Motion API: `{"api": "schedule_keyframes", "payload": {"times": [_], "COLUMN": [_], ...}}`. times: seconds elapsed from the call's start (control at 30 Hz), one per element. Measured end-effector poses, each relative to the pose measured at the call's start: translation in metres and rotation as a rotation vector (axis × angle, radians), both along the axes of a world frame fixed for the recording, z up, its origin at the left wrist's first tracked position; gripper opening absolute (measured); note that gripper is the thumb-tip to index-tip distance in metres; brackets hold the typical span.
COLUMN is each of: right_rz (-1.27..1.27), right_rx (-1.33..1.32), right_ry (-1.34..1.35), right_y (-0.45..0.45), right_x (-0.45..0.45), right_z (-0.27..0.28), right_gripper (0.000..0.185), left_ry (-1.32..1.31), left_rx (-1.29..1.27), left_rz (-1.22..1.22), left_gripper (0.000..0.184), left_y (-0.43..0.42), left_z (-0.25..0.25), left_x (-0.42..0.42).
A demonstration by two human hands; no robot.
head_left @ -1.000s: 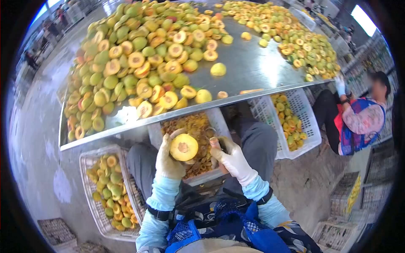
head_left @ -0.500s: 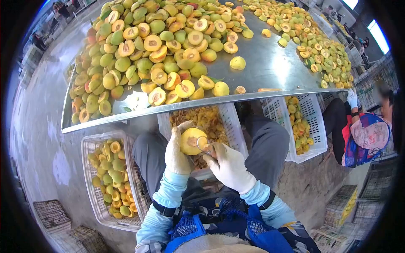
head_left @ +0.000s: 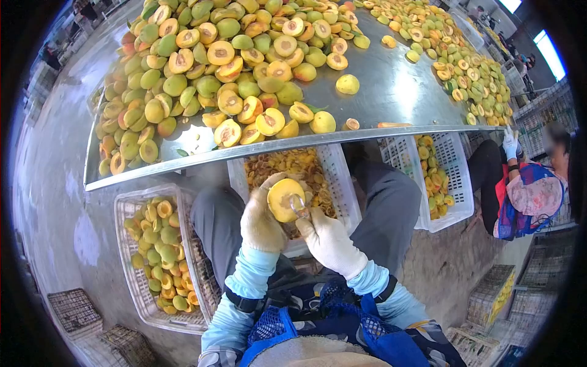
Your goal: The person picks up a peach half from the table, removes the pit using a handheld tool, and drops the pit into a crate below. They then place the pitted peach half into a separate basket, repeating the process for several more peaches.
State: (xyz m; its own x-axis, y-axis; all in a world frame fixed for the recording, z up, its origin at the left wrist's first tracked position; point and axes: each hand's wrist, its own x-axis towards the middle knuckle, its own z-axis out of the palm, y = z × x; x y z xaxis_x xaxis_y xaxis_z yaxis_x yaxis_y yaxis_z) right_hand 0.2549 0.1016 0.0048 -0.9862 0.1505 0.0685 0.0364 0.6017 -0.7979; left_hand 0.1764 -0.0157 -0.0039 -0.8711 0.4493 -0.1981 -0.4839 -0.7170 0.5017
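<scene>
My left hand (head_left: 262,219), in a whitish glove, is wrapped round a peach half (head_left: 280,197) whose yellow cut face is turned up towards me. My right hand (head_left: 333,246), gloved too, grips a small pitting knife with a looped metal blade (head_left: 298,202). Its loop lies against the brownish middle of the cut face; the handle is mostly hidden in my fingers. Directly beneath my hands, between my knees, stands a white plastic crate (head_left: 343,189) holding brownish-orange scraps (head_left: 287,164).
A metal table (head_left: 385,92) bears heaps of halved peaches (head_left: 226,67), its raised edge just beyond my knees. Crates of peach halves stand left (head_left: 197,244) and right (head_left: 461,183). A person (head_left: 532,196) sits at far right. More crates (head_left: 74,311) stand on the floor.
The knife's loop has moved from the peach half's right edge onto its cut face. A brown piece seen at the blade no longer shows there. My left hand has turned the fruit slightly upward.
</scene>
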Motion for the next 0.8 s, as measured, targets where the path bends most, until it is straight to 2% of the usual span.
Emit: {"api": "schedule_keyframes", "payload": {"times": [0.03, 0.07, 0.2, 0.33, 0.4, 0.47, 0.57, 0.63, 0.67, 0.7, 0.73, 0.77, 0.8], "right_rz": [0.004, 0.002, -0.015, -0.009, 0.010, 0.029, 0.093, 0.054, 0.030, 0.030, 0.132, 0.208, 0.208], "right_rx": [0.007, 0.008, -0.078, -0.205, -0.210, -0.212, -0.057, -0.344, -0.431, -0.430, -0.269, -0.075, -0.111], "right_ry": [0.005, 0.002, -0.035, -0.081, -0.096, -0.113, -0.140, -0.176, -0.441, -0.437, -0.422, -0.367, -0.348], "right_y": [-0.001, -0.003, -0.012, -0.014, -0.014, -0.011, -0.007, -0.005, -0.002, -0.004, -0.005, 0.000, -0.008], "right_x": [0.000, 0.000, 0.000, -0.003, -0.004, -0.008, -0.012, -0.016, -0.017, -0.013, -0.008, -0.011, -0.009], "right_z": [-0.001, -0.001, -0.003, -0.005, -0.006, -0.006, -0.014, -0.029, -0.004, -0.010, -0.022, -0.034, -0.053], "right_gripper": [0.026, 0.026, 0.027, 0.028, 0.026, 0.024, 0.026, 0.035, 0.033, 0.033, 0.031, 0.030, 0.034], "left_ry": [-0.071, -0.108, -0.131, -0.019, 0.080, 0.072, 0.064, 0.066, 0.158, 0.251, 0.314, 0.365, 0.253], "left_rx": [0.066, -0.031, -0.083, -0.196, -0.218, -0.241, -0.309, -0.360, -0.554, -0.740, -0.897, -1.010, -0.992], "left_rz": [-0.060, -0.032, 0.058, 0.126, 0.206, 0.219, 0.201, 0.167, -0.007, -0.184, -0.204, -0.046, 0.114], "left_gripper": [0.057, 0.059, 0.053, 0.050, 0.045, 0.044, 0.041, 0.040, 0.039, 0.038, 0.036, 0.035, 0.033], "left_y": [-0.001, 0.002, 0.006, 0.011, 0.013, 0.014, 0.010, -0.001, -0.008, -0.011, -0.010, -0.001, 0.006], "left_z": [-0.002, -0.003, -0.005, -0.008, -0.010, -0.022, -0.040, -0.043, -0.037, -0.029, -0.014, -0.011, -0.023], "left_x": [-0.001, 0.001, 0.005, 0.007, 0.010, 0.009, 0.005, -0.003, -0.010, -0.014, -0.010, -0.004, 0.000]}}
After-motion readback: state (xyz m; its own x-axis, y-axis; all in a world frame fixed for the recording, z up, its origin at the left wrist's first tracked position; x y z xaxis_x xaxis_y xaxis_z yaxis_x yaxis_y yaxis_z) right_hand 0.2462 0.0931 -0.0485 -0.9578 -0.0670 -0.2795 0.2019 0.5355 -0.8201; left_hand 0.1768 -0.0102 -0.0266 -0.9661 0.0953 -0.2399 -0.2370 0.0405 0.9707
